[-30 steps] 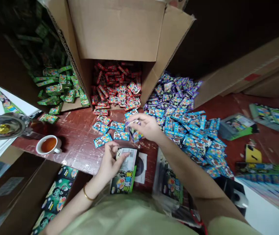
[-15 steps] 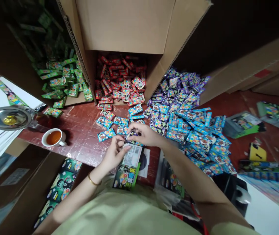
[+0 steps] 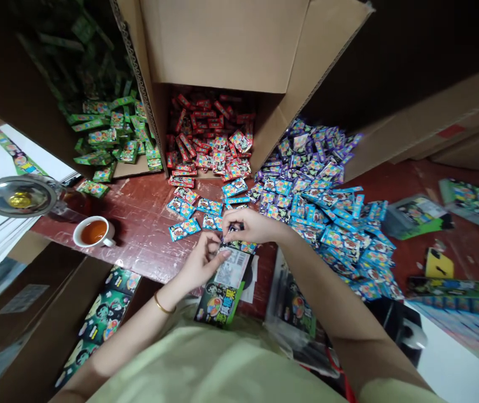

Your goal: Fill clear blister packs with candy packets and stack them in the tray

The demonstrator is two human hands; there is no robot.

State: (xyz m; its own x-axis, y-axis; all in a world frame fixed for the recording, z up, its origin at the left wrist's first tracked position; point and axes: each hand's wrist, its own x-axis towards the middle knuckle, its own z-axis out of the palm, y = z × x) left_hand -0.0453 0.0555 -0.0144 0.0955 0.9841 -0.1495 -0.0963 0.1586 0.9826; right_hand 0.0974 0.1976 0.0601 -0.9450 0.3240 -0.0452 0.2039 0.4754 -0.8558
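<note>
"Why does the left hand (image 3: 200, 262) grip the pouch (image 3: 217, 305) there?"
"Probably to steady its top edge; the thumb lies over the label (image 3: 234, 268), and the pouch extends from those fingers toward the body."
"And the right hand (image 3: 254, 226)?"
"Its fingers pinch small packets (image 3: 246, 246) at that edge. Blue packets (image 3: 209, 206) lie just beyond, presumably within easy reach."

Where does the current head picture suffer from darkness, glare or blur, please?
Head view: shadow dims the green packets toward the back; glare pales the red table along its near edge; the printed strips at lower right look smeared; fine print on the white label is too soft to read.
</note>
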